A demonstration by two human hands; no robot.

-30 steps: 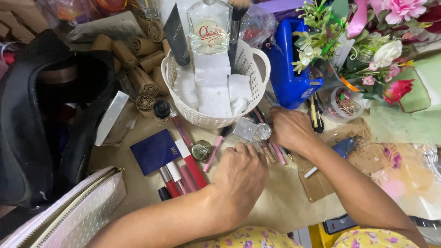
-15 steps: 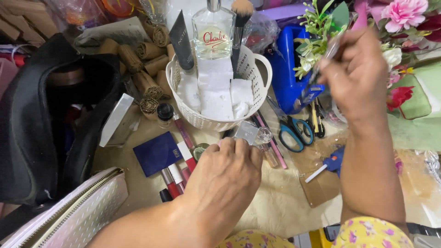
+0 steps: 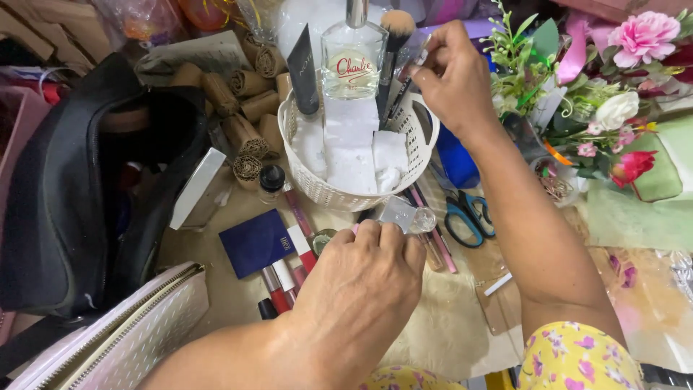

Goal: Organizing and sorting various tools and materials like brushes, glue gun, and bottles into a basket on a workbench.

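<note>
Slim clear-capped cosmetic tube (image 3: 417,63) pinched in right hand (image 3: 451,76), upper centre of frame, over white basket (image 3: 303,173) rim. Best lowered upright beside makeup brush (image 3: 393,43) (perfume bottle close by). Left hand (image 3: 364,282), lower centre, fingers curled on small clear item (image 3: 398,213).
</note>
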